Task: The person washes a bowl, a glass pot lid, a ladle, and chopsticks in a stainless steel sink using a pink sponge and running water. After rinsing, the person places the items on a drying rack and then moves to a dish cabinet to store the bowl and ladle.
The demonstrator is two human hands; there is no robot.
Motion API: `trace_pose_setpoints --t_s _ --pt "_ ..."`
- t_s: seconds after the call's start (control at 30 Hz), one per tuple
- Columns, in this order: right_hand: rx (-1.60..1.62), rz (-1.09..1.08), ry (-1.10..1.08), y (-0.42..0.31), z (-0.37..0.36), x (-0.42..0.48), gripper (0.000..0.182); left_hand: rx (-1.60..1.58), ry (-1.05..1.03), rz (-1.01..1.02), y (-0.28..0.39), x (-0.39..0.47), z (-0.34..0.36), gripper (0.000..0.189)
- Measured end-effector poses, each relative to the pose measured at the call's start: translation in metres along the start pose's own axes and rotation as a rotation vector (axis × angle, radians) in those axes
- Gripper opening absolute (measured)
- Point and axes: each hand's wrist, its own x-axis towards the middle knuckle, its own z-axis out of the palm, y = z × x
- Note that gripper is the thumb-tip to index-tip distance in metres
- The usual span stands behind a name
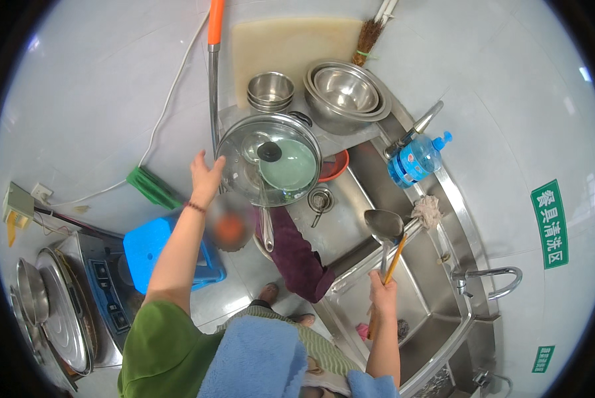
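Note:
My left hand (208,176) is beside the left rim of a glass-lidded pan (238,169), its thumb and fingers spread; whether it touches the rim I cannot tell. Through the lid with its black knob (269,151) a pale green bowl shows. A metal handle (266,231) points down towards me. My right hand (384,293) grips a metal ladle (384,224) and a thin yellow-orange stick (396,259) over the sink divider. A dark purple cloth (297,253) hangs over the near sink edge. A small strainer (321,200) lies in the far basin.
Steel bowls (347,89) and stacked steel pots (270,89) stand behind the pan. A blue soap bottle (414,161) and a faucet (494,278) line the right side. At left are a blue plastic stool (150,246) and a green cloth (153,188). An orange-handled pole (215,74) leans behind.

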Motion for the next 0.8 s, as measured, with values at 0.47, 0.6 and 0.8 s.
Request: trace_pose_setpoints --t_s 0.47,0.6,0.8 --pt "0.099 0.075 -0.411 -0.113 0.145 0.061 0.026 -0.581 -0.881 0.134 -0.078 -0.047 0.005 0.029" --pt "0.137 0.032 -0.458 -0.119 0.169 0.082 0.031 -0.351 -0.844 0.488 -0.097 -0.031 0.018 0.031" --pt "0.112 0.003 -0.425 -0.129 0.176 0.096 0.042 -0.508 -0.948 -0.006 -0.076 -0.035 -0.004 0.018"
